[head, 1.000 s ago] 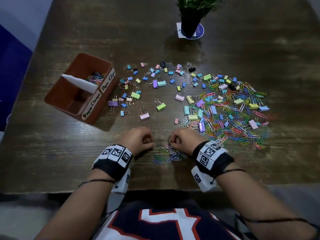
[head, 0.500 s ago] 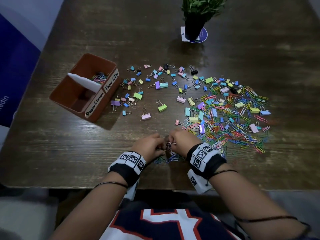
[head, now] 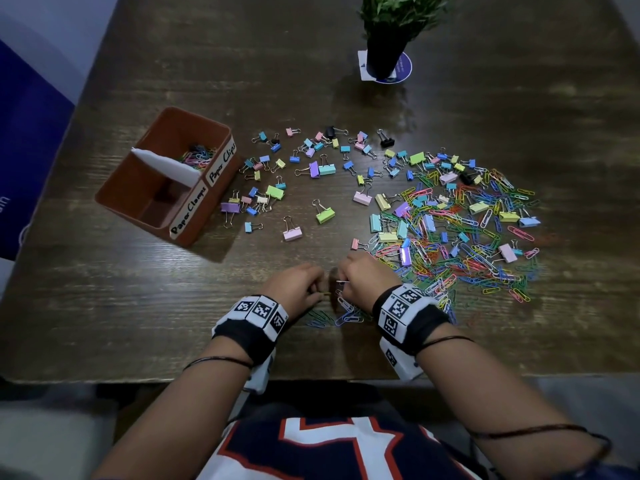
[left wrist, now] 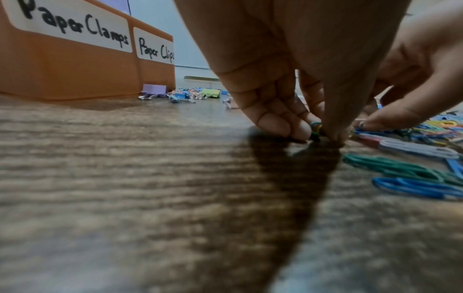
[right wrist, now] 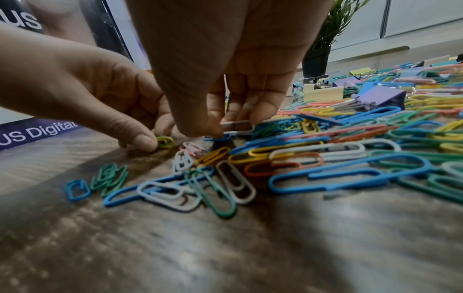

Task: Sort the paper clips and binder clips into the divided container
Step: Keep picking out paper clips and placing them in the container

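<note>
A brown divided container [head: 214, 199] stands at the left, labelled "Paper Clamps" near and "Paper Clips" far; a few paper clips [head: 196, 155] lie in the far compartment. Binder clips [head: 313, 169] are scattered in the middle, and a big pile of coloured paper clips [head: 460, 233] with binder clips mixed in lies at the right. My left hand [head: 298, 284] pinches small green and yellow paper clips [right wrist: 165, 141] against the table. My right hand [head: 360, 277], right beside it, pinches a white paper clip [right wrist: 238, 126] and a blue one at the pile's near edge.
A dark potted plant [head: 388, 39] stands on a round coaster at the back. The wooden table's [head: 104, 306] front edge runs just under my wrists. A few loose paper clips [head: 332, 318] lie between my wrists. A blue banner [head: 24, 140] stands off the left side.
My hands have come together over the near paper clips; the left hand slid right to meet the right. Both now pinch clips. The head view has shifted slightly.
</note>
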`<state>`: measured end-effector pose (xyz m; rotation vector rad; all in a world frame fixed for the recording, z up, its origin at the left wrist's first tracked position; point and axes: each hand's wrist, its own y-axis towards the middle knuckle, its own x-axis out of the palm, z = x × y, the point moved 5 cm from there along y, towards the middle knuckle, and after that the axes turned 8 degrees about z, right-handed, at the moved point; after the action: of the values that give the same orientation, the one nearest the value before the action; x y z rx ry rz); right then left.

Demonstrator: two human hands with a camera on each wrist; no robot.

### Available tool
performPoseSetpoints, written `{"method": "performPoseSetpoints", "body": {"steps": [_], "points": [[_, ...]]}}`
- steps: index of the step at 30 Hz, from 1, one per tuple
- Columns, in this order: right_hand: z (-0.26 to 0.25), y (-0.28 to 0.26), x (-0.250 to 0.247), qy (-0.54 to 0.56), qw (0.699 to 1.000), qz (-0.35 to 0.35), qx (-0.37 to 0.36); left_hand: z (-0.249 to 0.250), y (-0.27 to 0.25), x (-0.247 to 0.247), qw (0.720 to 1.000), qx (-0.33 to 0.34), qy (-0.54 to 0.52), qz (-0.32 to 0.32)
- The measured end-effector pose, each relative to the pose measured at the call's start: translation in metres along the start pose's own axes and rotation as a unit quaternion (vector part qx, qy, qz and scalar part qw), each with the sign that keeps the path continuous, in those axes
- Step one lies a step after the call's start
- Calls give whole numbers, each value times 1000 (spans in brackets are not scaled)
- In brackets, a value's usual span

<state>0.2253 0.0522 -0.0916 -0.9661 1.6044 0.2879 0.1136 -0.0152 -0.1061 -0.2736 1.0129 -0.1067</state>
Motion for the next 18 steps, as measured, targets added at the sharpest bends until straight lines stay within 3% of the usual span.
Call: {"method": "performPoseSetpoints", "body": {"steps": [6,11,18], "points": [[-4,9,-5,-20,1000,-6,6,-20,-1,-27,996,-45,-61,52],[-7,20,-15,29,999,5,33,-42,4,-86,981,-77,-79,158],[-8,40,-36,170,980,68,78,-83,15,-188,914,-162,-50,369]]}}
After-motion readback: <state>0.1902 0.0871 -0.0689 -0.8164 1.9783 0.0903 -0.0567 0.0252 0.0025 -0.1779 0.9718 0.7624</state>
